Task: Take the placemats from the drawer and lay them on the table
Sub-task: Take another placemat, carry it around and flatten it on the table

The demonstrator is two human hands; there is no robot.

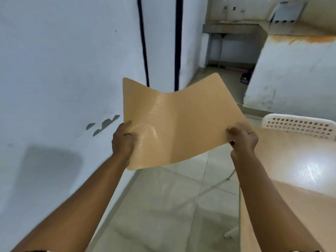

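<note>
A tan, dotted placemat (183, 120) hangs in the air in front of me, sagging along its middle. My left hand (122, 140) grips its near left edge with the thumb on top. My right hand (242, 138) pinches its near right corner. The placemat is held over the tiled floor, just left of a light wooden table (291, 179) that fills the right side of the view. No drawer is in view.
A white perforated chair back (298, 125) stands at the table's far side. A white wall (63, 88) runs close along my left. Grey floor tiles (163, 206) lie between wall and table. A passage with a counter (231, 29) opens ahead.
</note>
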